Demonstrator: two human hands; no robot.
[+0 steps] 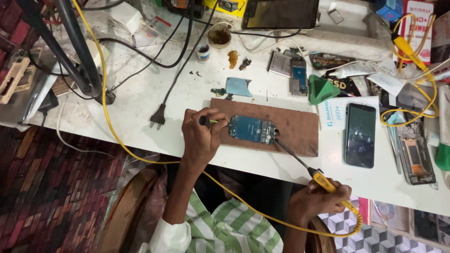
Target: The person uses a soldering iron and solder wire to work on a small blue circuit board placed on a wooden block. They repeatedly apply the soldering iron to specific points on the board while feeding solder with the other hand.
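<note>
The right hand (315, 200) is closed in a pen-like grip around the yellow handle of a soldering iron (304, 166), whose dark slender shaft runs up and to the left until its tip meets the right edge of a blue circuit board (252, 129). The left hand (200, 136) is curled, its fingers pinched on a small black-knobbed tool (207, 121) with a pale yellow-green shank that points toward the board's left edge; whether the tool's end touches the board cannot be told. The board lies flat near the middle of a brown wooden work plate (295, 129), which rests on the white bench (136, 112) close to its front edge. Judged from its look, the board is thin, light, stiff and fragile, dotted with small components, so it is best steadied by its bare edges or corners and never by its populated face. A yellow cable (108, 117) trails from the iron's handle, loops below the bench edge and climbs across the bench at the left. Further out lie a dark-screened phone (360, 135) to the right of the plate, an opened phone chassis (416, 159) beyond it, a green triangular pick (321, 89), a loose black mains plug (158, 117) to the left, and a small pot of brown paste (219, 36) toward the back of the bench.
</note>
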